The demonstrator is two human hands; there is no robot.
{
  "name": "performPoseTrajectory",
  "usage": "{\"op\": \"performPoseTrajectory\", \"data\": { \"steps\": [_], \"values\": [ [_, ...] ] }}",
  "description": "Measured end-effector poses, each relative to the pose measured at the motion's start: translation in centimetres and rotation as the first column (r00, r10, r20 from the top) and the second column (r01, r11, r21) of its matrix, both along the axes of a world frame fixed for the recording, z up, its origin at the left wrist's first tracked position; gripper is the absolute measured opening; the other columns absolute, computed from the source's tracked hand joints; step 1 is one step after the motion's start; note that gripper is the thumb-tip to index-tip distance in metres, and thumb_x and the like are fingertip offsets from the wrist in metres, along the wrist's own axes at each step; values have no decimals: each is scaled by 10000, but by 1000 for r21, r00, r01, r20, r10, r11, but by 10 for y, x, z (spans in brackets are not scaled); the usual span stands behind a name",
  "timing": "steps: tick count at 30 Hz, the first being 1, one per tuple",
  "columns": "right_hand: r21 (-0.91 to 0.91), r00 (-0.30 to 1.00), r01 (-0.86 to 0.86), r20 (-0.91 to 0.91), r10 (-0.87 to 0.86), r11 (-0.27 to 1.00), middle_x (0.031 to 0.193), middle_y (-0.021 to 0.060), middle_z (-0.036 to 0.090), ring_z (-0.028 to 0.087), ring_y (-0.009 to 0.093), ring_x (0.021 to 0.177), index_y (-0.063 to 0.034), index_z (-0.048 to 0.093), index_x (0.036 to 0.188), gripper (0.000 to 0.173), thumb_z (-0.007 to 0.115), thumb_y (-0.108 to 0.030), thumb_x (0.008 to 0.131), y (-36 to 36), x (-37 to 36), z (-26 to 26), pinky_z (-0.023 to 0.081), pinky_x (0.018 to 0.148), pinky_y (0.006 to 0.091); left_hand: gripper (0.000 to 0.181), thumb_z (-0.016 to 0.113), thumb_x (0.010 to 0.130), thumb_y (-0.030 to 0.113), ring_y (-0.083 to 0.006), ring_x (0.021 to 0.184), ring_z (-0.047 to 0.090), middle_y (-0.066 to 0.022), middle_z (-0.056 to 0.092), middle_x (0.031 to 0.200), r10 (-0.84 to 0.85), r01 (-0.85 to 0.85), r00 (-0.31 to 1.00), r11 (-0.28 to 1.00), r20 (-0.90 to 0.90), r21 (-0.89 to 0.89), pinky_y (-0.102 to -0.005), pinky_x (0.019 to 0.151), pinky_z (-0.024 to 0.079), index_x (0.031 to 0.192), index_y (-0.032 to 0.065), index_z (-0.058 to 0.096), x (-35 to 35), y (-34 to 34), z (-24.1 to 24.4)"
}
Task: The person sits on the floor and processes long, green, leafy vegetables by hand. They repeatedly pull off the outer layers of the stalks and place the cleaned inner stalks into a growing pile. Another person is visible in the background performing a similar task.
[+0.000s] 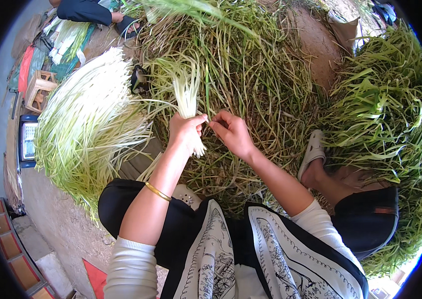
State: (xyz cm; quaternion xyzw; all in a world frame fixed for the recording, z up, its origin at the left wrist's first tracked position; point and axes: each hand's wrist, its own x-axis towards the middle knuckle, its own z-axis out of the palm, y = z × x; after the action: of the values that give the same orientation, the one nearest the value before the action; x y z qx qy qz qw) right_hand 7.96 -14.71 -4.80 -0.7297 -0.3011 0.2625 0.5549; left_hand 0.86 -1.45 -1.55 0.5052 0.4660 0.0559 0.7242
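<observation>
My left hand grips a small bundle of pale chive-like stalks. Its white cut ends stick out below the fist and its thin yellow-green leaves fan out above. Just to the right, my right hand has thumb and forefinger pinched close to the bundle, at a thin pale strand. A large heap of white-ended stalks lies to the left, with a few long leaves reaching towards my left hand. Beneath both hands spreads a thick layer of loose green and withered leaves.
A tall pile of green leaves stands at the right, beside my clog-shod foot. At the left are a wooden stool, a device with a lit panel and a ladder-like frame. Another person's sandalled foot is at the top.
</observation>
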Motion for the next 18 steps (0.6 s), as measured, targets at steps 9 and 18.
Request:
{"op": "performPoseTrajectory", "data": {
  "steps": [9,18],
  "values": [
    [-782,403,-381,339,850,493,803,149,612,638,302,727,-11,554,834,205,645,-21,651,-115,-33,-77,505,569,403,364,607,819,27,-42,517,419,-99,632,842,240,-309,900,940,365,143,-170,433,364,1160,-18,488,-22,52,65],
    [-185,878,-249,370,302,951,1077,224,544,601,388,877,10,437,1214,467,632,-152,822,-30,-23,17,498,755,447,195,578,872,69,-37,553,392,-64,612,901,189,-278,869,951,457,135,-178,490,330,1060,48,533,-42,64,86]
  ]
}}
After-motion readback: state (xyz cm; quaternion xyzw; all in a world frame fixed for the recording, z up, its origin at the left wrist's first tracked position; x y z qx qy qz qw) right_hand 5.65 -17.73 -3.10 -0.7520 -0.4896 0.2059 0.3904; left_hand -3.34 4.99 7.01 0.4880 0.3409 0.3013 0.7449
